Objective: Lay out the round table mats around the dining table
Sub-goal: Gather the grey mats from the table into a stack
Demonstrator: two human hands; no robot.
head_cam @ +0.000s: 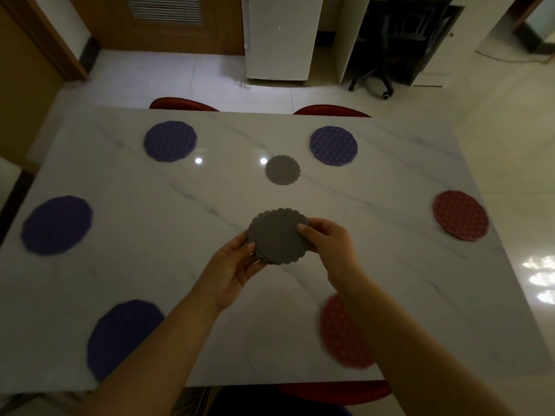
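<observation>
Both hands hold a small stack of grey scalloped mats above the middle of the white marble dining table. My left hand supports the stack from below and left; my right hand pinches its right edge. Another grey scalloped mat lies flat further back. Several purple mats lie around the table: far left, far right, left side, near left. One red mat lies at the right edge; a second red mat lies near right, partly hidden by my right forearm.
Red chair backs show beyond the far table edge, and a red seat shows at the near edge. Behind stand a white fridge, a wooden door and a black office chair.
</observation>
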